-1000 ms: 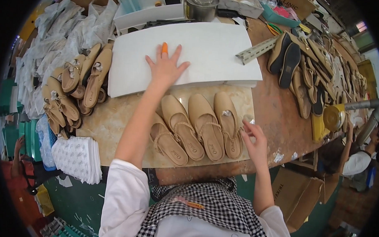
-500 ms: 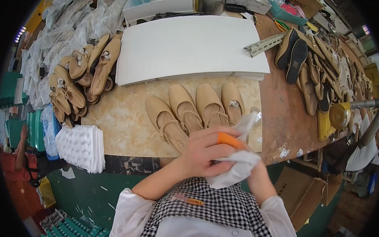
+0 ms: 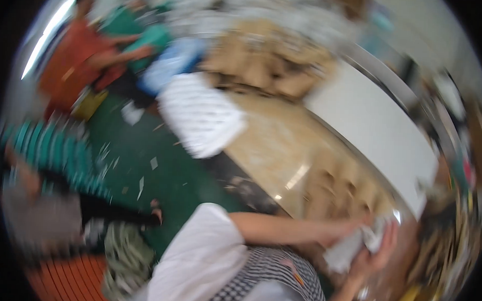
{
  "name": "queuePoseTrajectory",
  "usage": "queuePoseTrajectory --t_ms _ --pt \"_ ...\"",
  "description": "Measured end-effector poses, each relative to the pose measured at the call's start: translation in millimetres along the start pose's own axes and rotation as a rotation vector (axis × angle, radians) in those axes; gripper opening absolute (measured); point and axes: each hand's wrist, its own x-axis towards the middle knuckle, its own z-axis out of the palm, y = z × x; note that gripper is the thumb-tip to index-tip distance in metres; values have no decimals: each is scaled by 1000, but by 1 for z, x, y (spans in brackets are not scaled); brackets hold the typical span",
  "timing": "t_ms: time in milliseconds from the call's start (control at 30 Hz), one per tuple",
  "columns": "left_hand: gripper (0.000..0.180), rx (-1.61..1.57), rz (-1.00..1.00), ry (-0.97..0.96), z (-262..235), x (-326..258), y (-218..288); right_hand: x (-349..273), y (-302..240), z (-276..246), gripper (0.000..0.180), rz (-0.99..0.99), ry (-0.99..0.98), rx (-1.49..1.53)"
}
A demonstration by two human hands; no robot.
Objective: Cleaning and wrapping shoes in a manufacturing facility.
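The one view looks out from a camera on the person's head. It points down and off to the person's left, so the table (image 3: 268, 130) runs slantwise and lots of green floor (image 3: 162, 187) shows. The left hand (image 3: 348, 232) and right hand (image 3: 374, 257) are quite near, low on the right. Edges look round, bent and blurry.

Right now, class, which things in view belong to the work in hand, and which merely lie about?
Probably in the work:
white sheet, between left hand and right hand
tan shoes, in a row

Probably lying about:
greyish-green cloth
white scrap on green floor
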Motion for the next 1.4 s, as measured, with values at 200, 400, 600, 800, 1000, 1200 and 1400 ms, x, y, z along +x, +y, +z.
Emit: queuePoseTrajectory --t_ms 200,400,600,800,1000,1200,1400 --pt "48 925 348 333 -2 -4 16 -1 -19 10 64 -235 -221 -110" --pt "57 1775 247 251 -5 9 15 3 51 16 25 16 -88 166" --pt "64 2410 609 427 -82 16 -89 -25 127 47 44 334 -470 98" --pt "50 2931 -64 116 -30 -35 -54 6 68 66 19 -167 -418 -363" --pt "67 3019 102 33 -40 -31 -52 10 65 44 41 62 -557 15" --pt "72 3076 232 -31 -32 -21 -44 29 84 75 51 160 -427 -388" --pt "50 2799 875 202 -7 79 114 27 76 14 38 236 -199 -36"
